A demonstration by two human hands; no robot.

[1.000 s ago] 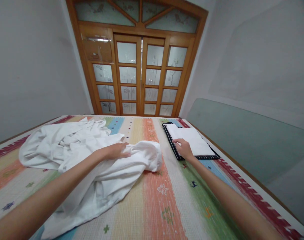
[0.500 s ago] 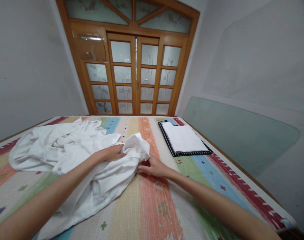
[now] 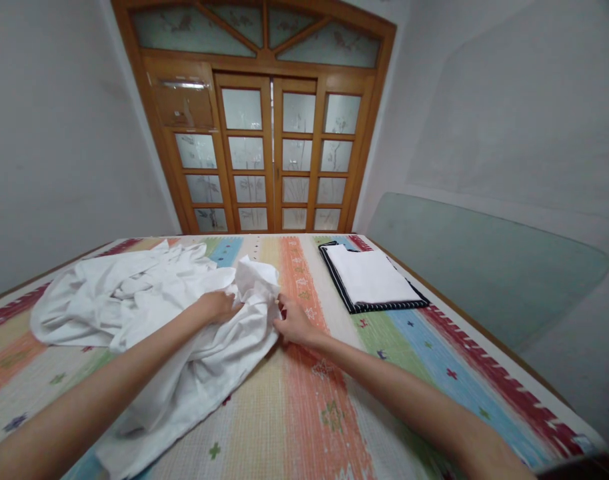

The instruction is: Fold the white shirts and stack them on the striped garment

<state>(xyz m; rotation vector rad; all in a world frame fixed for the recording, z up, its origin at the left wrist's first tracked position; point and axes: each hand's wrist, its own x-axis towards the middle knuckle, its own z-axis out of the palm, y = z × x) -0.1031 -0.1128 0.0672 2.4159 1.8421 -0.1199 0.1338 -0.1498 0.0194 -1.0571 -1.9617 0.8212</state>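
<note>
"What spreads widest beneath the left hand (image 3: 218, 307) and the right hand (image 3: 295, 322)?"

"One striped cover (image 3: 264, 413), coarsely woven, in long flat bands of orange, yellow, green, blue and dark red."

"And beyond both hands?"

"A wooden door frame (image 3: 278, 160), arched on top and set with patterned glass: four panes in the arch, fifteen rectangular ones below (three in the leftmost column, four in each of the others). Off to the right of the right hand stands one smooth, pale green panel (image 3: 484, 260) with a rounded corner."

"The fabrics?"

"One white cloth heap (image 3: 204, 367), soft and deeply creased, lies around the left hand, spreading leftward and toward the wearer; whether it is a single piece I can't tell. Well right of the right hand are two flat folded pieces, a plain white one (image 3: 374, 277) on top of a black, white-striped one (image 3: 379, 307)."

"How are the two hands set?"

"The left is sunk among the creases with its fingertips hidden, so I can't tell if it grips. The right pinches the heap's right edge between thumb and fingers."

"Smallest?"

"One green cross motif (image 3: 214, 451), on the wearer's side of the left hand."
</note>
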